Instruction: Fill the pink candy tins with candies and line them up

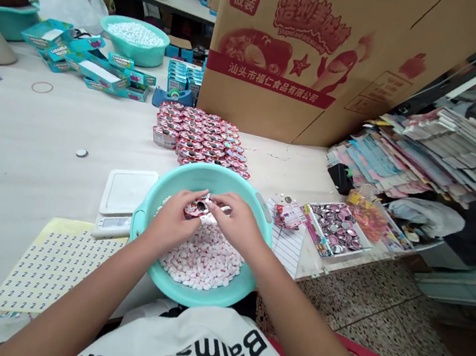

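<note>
Red container (pixel 192 209) held above the far half of the turquoise basin (pixel 198 300).
My left hand (pixel 176 216) is clamped on the container's left end, thumb along its near side, fingers along its far side. My right hand (pixel 236 220) has its fingertips at the right end; whether they grip it, I cannot tell at this size. Pale pieces (pixel 204 260) lie below, inside the basin's rim; the basin sits at the near edge of the worktop (pixel 49 163).
</note>
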{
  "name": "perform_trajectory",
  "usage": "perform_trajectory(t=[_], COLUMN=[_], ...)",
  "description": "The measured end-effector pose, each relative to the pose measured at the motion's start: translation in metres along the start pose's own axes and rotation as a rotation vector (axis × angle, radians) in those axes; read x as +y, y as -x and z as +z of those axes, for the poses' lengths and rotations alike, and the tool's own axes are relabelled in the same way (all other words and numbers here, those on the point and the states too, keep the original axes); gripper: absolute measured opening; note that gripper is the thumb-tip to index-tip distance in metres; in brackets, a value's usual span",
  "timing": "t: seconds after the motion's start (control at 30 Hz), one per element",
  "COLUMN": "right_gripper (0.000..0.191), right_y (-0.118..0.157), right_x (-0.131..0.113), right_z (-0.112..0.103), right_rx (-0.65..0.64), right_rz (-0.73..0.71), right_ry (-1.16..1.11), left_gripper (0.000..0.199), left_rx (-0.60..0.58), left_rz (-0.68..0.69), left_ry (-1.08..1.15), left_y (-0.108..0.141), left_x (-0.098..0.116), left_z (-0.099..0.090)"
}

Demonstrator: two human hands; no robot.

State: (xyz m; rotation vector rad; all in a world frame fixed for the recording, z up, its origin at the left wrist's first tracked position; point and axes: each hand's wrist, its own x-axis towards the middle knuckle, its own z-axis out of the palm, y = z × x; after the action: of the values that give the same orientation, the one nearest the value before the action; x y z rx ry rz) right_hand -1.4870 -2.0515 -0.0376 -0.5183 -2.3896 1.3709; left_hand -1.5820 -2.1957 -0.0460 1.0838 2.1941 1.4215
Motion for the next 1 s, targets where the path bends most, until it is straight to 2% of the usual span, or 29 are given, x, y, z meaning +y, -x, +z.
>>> perform_trajectory(t=[0.13,0.27,0.33,0.5,0.63,0.7,0.8,0.83,0.9,1.0], right_gripper=[0.027,0.027,0.027,0.026,0.019,0.018,0.022,0.025,0.029,0.035], right_y=[0.012,0.020,0.021,0.018,0.016,0.016,0.016,0.017,0.020,0.025], right_x=[-0.019,-0.024,-0.022,-0.015,-0.013,-0.012,-0.003,0.003,0.016,0.035], right_z=[0.020,0.024,0.024,0.031,0.028,0.018,-0.004,-0.010,-0.017,-0.014], right_rx=[0.081,0.116,0.121,0.152,0.182,0.260,0.362,0.339,0.217,-0.051], right_rz=[-0.114,-0.152,-0.178,-0.244,-0.211,-0.197,-0.156,-0.125,-0.049,0.070], right_ry=[0.246,0.346,0.300,-0.008,-0.234,-0.261,-0.094,-0.013,0.125,0.235], left_gripper=[0.059,0.057,0.057,0.053,0.055,0.058,0.055,0.052,0.047,0.050], left_rx=[0.040,0.043,0.033,0.001,0.021,0.039,0.085,0.106,0.158,0.294], left_rz=[0.002,0.009,0.016,0.016,0.012,0.008,0.001,-0.016,-0.054,-0.095], left_ry=[-0.014,-0.040,-0.052,-0.037,-0.040,-0.036,0.015,0.040,0.075,0.064], left_y=[0.000,0.001,0.000,-0.001,-0.001,-0.001,-0.003,-0.003,-0.001,0.006], left_x=[-0.003,-0.004,-0.003,-0.001,-0.001,-0.001,0.001,0.004,0.011,0.024], left_z=[0.001,0.003,0.003,0.002,0.001,0.003,0.000,-0.004,-0.021,-0.066])
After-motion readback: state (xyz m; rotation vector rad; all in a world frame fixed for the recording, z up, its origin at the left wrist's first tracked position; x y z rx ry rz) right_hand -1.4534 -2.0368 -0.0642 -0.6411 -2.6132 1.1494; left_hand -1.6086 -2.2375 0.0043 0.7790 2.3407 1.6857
